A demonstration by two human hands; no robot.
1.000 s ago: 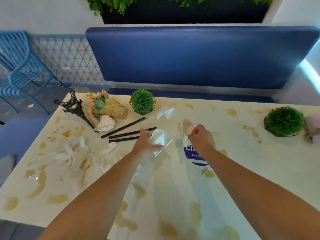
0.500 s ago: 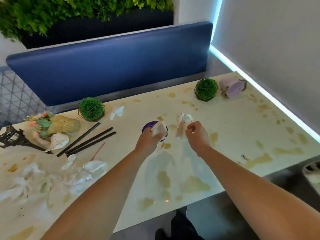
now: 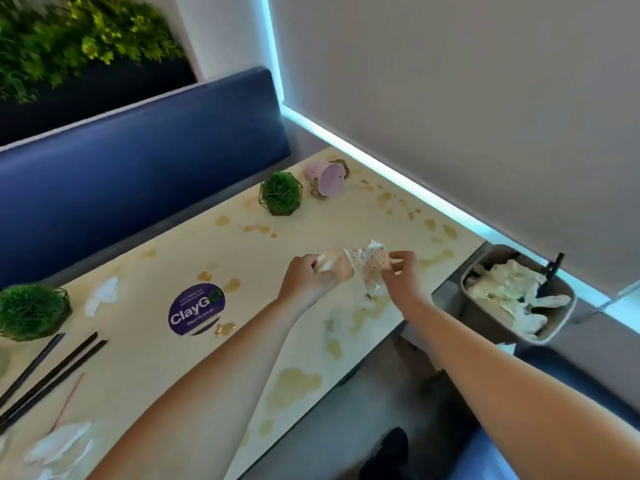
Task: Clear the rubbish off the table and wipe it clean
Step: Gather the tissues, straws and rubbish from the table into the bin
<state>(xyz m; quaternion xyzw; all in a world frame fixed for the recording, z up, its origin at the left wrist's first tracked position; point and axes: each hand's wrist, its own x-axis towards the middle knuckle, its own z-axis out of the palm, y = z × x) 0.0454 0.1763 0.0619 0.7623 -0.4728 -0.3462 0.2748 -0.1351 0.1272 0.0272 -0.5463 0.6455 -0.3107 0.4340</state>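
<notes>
A long blue bench seat (image 3: 138, 161) runs behind the cream counter (image 3: 194, 362), whose top is blotched all over with yellowish spill stains (image 3: 294, 379). Just off the counter's right end, lower down, stands a grey bin (image 3: 550, 327) holding crumpled white paper and a dark utensil. Above the counter's right part, the two hands are close together: the left hand (image 3: 306, 280) grips a pale crumpled wrapper (image 3: 334, 266), and the right hand (image 3: 401, 268) pinches a spotted paper wrapper (image 3: 372, 261) that hangs down between them, touching the left hand's piece. A round purple sticker (image 3: 196, 309) lies flat on the counter to the left of the hands. Two green ball plants in wire frames stand on the top, one (image 3: 280, 193) near the far edge and one (image 3: 31, 311) at the left border of the view. A small pink pot (image 3: 327, 176) lies tipped on its side just beside the far plant. Three black sticks (image 3: 52, 372) lie side by side at the lower left, with a thin pink stick (image 3: 67, 403) near them. A white tissue scrap (image 3: 102, 296) lies near the left plant, and more crumpled tissue (image 3: 59, 441) sits at the bottom left corner.
</notes>
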